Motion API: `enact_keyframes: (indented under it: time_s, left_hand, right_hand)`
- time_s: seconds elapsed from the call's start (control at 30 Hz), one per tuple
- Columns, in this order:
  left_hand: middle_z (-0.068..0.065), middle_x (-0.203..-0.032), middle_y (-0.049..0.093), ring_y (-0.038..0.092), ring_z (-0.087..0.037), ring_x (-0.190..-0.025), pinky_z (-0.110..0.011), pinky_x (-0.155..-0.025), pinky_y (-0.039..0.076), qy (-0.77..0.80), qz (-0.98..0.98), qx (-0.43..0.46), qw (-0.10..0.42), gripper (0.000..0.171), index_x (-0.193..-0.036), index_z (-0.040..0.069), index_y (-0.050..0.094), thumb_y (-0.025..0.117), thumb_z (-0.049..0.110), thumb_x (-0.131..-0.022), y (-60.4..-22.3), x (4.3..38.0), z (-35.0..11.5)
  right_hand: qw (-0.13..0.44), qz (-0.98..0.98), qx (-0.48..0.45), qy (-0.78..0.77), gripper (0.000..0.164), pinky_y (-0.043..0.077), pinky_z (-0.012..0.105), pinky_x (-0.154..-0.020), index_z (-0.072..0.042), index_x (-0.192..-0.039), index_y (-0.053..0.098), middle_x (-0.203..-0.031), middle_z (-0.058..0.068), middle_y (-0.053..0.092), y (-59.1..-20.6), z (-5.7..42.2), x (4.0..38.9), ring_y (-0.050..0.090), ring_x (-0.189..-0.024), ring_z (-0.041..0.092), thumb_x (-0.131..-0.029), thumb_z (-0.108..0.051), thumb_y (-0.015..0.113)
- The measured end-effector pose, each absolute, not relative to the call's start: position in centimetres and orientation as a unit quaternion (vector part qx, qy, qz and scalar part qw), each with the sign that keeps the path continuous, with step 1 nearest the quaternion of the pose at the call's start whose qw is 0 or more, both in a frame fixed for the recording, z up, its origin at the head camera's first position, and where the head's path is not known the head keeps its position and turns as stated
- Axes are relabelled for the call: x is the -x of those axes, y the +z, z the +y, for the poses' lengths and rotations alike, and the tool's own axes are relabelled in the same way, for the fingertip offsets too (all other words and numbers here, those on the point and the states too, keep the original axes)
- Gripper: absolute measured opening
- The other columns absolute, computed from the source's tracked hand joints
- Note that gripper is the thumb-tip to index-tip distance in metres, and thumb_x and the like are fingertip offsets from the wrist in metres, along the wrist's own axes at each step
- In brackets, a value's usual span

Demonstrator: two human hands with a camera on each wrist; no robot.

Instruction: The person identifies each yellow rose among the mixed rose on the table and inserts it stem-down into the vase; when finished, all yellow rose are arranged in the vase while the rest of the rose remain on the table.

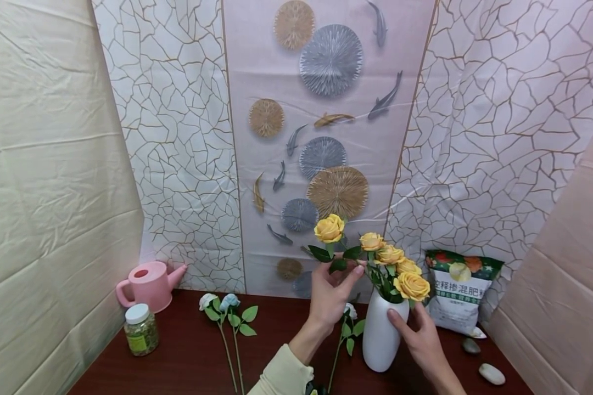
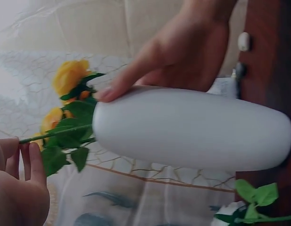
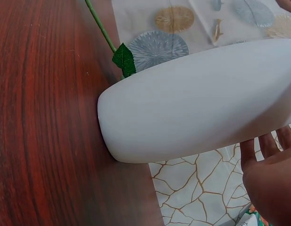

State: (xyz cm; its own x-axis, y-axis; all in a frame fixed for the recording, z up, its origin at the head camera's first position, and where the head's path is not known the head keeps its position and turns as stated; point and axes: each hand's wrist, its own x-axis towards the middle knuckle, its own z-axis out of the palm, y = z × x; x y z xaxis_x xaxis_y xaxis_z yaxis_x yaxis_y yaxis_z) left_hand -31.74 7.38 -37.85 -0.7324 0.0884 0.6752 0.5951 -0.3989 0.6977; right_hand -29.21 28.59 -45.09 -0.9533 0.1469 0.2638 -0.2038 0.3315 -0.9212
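Note:
A white vase [image 1: 381, 334] stands on the table with several yellow roses [image 1: 411, 285] in its mouth. My left hand [image 1: 330, 293] pinches the stem [image 2: 55, 133] of another yellow rose [image 1: 329, 228] between thumb and fingers, up and left of the rim. In the left wrist view that stem runs down to the vase's mouth. My right hand [image 1: 421, 332] grips the vase near its top, thumb on the near side. The right wrist view has the fingers [image 3: 268, 143] of this hand reaching round the vase wall. The stems inside the vase are hidden.
Left of the vase lies a white rose [image 1: 350, 311]; farther left, a white rose [image 1: 207, 300] and a blue rose [image 1: 229, 302]. A pink watering can [image 1: 150, 285] and a lidded jar [image 1: 141, 332] stand at left. A fertilizer bag [image 1: 458, 293] and two stones [image 1: 491, 374] are at right.

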Motion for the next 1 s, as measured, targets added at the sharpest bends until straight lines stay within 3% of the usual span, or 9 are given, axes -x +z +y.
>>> enact_keyframes:
  time_s: [0.27, 0.4, 0.63, 0.87, 1.0]
  left_hand:
    - [-0.016, -0.113, 0.073, 0.071, -0.031, -0.109, -0.036, -0.097, 0.058, -0.773, -0.532, 0.316, 0.140, 0.028, -0.121, 0.012, 0.065, 0.072, 0.016, -0.094, -40.5, 31.7, 8.9]
    - [-0.015, -0.114, 0.072, 0.072, -0.025, -0.107, -0.032, -0.092, 0.059, -0.770, -0.547, 0.302, 0.129, 0.028, -0.121, 0.018, 0.065, 0.073, 0.016, -0.094, -41.3, 31.5, 9.5]
    - [0.002, -0.118, 0.072, 0.072, -0.014, -0.105, -0.026, -0.087, 0.059, -0.739, -0.594, 0.294, 0.117, 0.038, -0.130, 0.025, 0.063, 0.074, 0.024, -0.094, -41.6, 31.7, 10.1]
    - [0.006, -0.102, 0.074, 0.073, -0.008, -0.091, -0.023, -0.074, 0.060, -0.697, -0.658, 0.261, 0.114, 0.019, -0.109, 0.031, 0.071, 0.076, 0.031, -0.091, -41.7, 32.1, 10.0]
    - [0.009, -0.101, 0.073, 0.072, -0.007, -0.092, -0.024, -0.076, 0.059, -0.692, -0.668, 0.246, 0.117, 0.020, -0.107, 0.033, 0.071, 0.078, 0.036, -0.089, -41.4, 32.2, 9.9]
  right_hand:
    - [0.140, -0.801, -0.018, 0.582, 0.080, 0.030, 0.061, -0.118, -0.025, -0.162, 0.016, -0.166, 0.009, 0.024, -45.1, 28.8, 29.3, 0.025, -0.152, 0.031, -0.099, -0.048, 0.060]
    - [0.140, -0.802, -0.019, 0.581, 0.079, 0.034, 0.059, -0.116, -0.024, -0.161, 0.018, -0.165, 0.010, 0.027, -45.1, 28.8, 29.2, 0.030, -0.150, 0.032, -0.099, -0.048, 0.060]
    - [0.146, -0.797, -0.025, 0.586, 0.080, 0.028, 0.062, -0.119, -0.024, -0.161, 0.018, -0.166, 0.009, 0.024, -45.1, 28.8, 29.0, 0.024, -0.153, 0.032, -0.099, -0.047, 0.061]
    - [0.140, -0.802, -0.017, 0.580, 0.077, 0.034, 0.055, -0.117, -0.022, -0.160, 0.021, -0.164, 0.010, 0.029, -45.1, 28.9, 29.1, 0.030, -0.150, 0.029, -0.099, -0.049, 0.060]
    - [0.138, -0.805, -0.016, 0.577, 0.074, 0.038, 0.051, -0.114, -0.023, -0.159, 0.023, -0.163, 0.009, 0.031, -45.1, 28.9, 29.2, 0.034, -0.148, 0.027, -0.100, -0.049, 0.059]
